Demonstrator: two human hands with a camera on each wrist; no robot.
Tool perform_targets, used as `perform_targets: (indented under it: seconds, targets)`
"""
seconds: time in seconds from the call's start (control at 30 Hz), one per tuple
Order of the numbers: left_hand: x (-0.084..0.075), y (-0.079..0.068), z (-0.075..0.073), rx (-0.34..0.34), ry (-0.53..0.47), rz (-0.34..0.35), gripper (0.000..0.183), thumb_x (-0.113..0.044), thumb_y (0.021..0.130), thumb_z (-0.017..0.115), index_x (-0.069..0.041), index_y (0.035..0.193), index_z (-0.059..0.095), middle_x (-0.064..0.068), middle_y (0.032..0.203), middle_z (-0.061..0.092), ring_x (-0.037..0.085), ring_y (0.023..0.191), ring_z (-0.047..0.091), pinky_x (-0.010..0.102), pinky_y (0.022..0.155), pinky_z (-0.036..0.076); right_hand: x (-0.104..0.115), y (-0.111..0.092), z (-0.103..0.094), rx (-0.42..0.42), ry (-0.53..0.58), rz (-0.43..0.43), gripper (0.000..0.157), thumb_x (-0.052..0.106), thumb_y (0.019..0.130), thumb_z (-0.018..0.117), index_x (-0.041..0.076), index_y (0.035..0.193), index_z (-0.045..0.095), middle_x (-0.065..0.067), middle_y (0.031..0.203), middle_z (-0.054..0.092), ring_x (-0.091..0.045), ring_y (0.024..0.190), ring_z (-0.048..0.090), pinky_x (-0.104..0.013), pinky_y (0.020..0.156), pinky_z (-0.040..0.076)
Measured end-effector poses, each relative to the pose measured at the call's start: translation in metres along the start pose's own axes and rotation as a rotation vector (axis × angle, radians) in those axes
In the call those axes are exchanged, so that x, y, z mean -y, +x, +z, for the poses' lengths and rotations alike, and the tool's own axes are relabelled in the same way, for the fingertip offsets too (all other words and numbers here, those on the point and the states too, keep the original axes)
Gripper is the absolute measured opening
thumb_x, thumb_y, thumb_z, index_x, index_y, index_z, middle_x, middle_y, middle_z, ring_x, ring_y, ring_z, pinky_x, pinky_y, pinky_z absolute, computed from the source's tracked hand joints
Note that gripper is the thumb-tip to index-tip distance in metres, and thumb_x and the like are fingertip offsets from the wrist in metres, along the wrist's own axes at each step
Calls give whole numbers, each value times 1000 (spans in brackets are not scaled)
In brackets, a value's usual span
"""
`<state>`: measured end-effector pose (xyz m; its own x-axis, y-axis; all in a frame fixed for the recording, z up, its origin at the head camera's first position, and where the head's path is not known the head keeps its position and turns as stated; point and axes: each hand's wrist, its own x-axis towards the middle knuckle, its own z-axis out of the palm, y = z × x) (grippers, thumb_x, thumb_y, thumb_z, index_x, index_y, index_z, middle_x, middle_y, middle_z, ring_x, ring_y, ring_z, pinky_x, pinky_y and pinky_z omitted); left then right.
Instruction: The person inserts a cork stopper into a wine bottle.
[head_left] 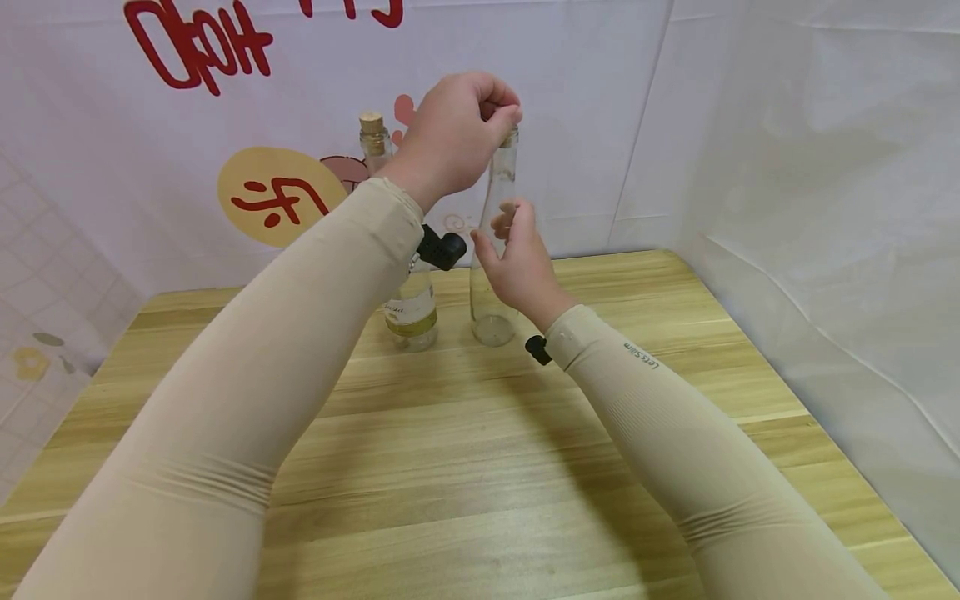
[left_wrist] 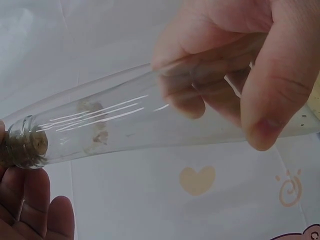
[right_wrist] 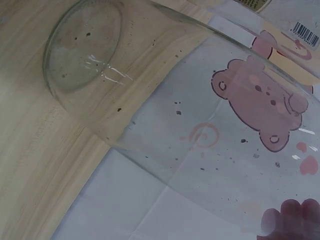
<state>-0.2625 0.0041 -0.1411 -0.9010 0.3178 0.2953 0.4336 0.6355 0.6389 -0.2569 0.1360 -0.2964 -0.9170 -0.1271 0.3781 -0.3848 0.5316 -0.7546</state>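
A tall clear glass bottle [head_left: 495, 321] stands upright, with a cork [left_wrist: 39, 142] in its mouth. My left hand [head_left: 461, 125] reaches over to its top and pinches the cork between thumb and fingers. Lower down, my right hand [head_left: 521, 262] is round the bottle's upper body. Its thumb lies across the near side and its fingers show through the glass. A second clear bottle [head_left: 412, 312], with a pale label and a cork stopper [head_left: 372, 123], stands to the left, partly hidden by my left arm. Dark specks dot the first bottle's glass in the right wrist view.
Both bottles stand toward the back of a wooden table [head_left: 420, 467]. Behind it hangs a white printed sheet [head_left: 592, 125] with red lettering and cartoon figures, and another white sheet [head_left: 825, 208] hangs along the right side. Small black cameras sit on both wrists.
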Motion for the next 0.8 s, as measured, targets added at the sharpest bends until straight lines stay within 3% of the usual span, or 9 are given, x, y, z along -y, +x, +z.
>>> perform_targets:
  seconds: [0.8]
  targets:
    - [-1, 0, 0, -1, 21, 5, 33, -36, 111, 51, -19, 136, 65, -5, 121, 63, 8, 103, 57, 21, 92, 49, 0, -1, 0, -3, 5, -5, 58, 33, 109, 57, 0, 148, 29, -16, 134, 53, -35, 129, 54, -47, 113, 45]
